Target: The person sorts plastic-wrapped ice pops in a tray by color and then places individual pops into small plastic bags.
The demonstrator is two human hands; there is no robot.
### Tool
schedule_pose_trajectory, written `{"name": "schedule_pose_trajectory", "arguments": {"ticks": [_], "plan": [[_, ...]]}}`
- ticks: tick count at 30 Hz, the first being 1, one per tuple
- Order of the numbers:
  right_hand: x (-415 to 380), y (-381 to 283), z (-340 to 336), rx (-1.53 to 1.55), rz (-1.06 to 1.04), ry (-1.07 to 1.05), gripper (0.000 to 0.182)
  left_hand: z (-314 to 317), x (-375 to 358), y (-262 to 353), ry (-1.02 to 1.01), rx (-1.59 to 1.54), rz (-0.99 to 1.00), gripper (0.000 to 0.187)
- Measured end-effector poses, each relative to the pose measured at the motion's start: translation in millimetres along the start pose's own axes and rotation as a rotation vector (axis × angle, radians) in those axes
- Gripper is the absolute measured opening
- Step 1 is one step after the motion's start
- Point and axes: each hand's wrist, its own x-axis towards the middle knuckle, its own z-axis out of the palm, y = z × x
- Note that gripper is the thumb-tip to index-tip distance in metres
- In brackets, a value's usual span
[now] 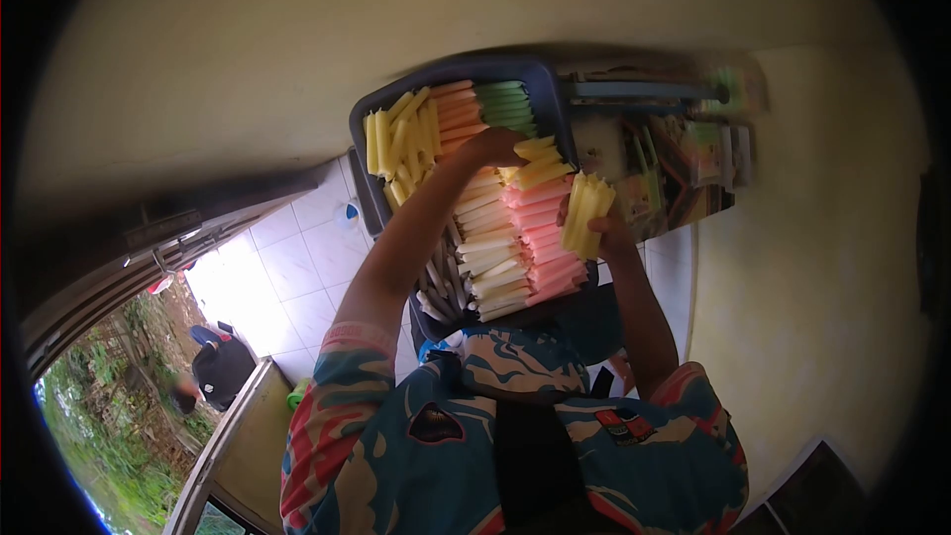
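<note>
A dark blue plastic tub (540, 79) in front of me holds many slim ice pops in clear tubes, laid in rows by colour. My left hand (492, 147) reaches across the tub, its fingers closed at the end of a few yellow ice pops (542, 166); the fingertips are partly hidden. Over the tub's right edge, my right hand (610, 236) grips an upright bundle of yellow ice pops (588, 208). Pink ice pops (543, 233) and white ice pops (490, 248) lie below. Orange (459, 111), green (503, 104) and loose yellow ice pops (404, 134) fill the far end.
Greyish-brown ice pops (441, 282) lie along the tub's near left side. A cluttered stand with packets (684, 159) is at the right, against the wall (812, 238). On the left, white floor tiles (307, 248) lead to an open doorway, with a dark bag (223, 367) beside it.
</note>
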Motion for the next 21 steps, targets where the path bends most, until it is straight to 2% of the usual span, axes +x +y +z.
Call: {"name": "schedule_pose_trajectory", "arguments": {"ticks": [5, 8, 11, 14, 17, 19, 21], "plan": [[3.3, 1.5, -7.9, -0.023, -0.053, -0.003, 0.074, -12.5, -8.9, 9.6, -0.067, -0.076, -0.026, 0.059], [4.0, -4.5, -3.3, -0.040, -0.060, 0.035, 0.074, -2.5, -10.0, 18.6, -0.014, 0.069, -0.137, 0.061], [10.5, -9.5, 10.3, -0.042, -0.035, 0.102, 0.073, 12.0, -15.9, 25.3, 0.091, 0.072, -0.185, 0.066], [30.8, -11.4, 20.0, -0.081, 0.014, 0.098, 0.073, 21.7, -23.5, 36.7, 0.199, 0.083, -0.252, 0.071], [63.3, -11.3, 38.0, -0.066, 0.044, 0.013, 0.072, 17.5, -37.6, 59.2, 0.174, 0.070, -0.338, 0.069], [86.4, -12.2, 58.2, -0.115, 0.038, -0.006, 0.066, 29.1, -37.9, 52.7, 0.174, 0.042, -0.281, 0.067], [110.7, -14.6, 79.3, -0.219, 0.017, -0.013, 0.057, 48.2, -35.6, 38.3, 0.255, -0.035, -0.215, 0.064]]}}
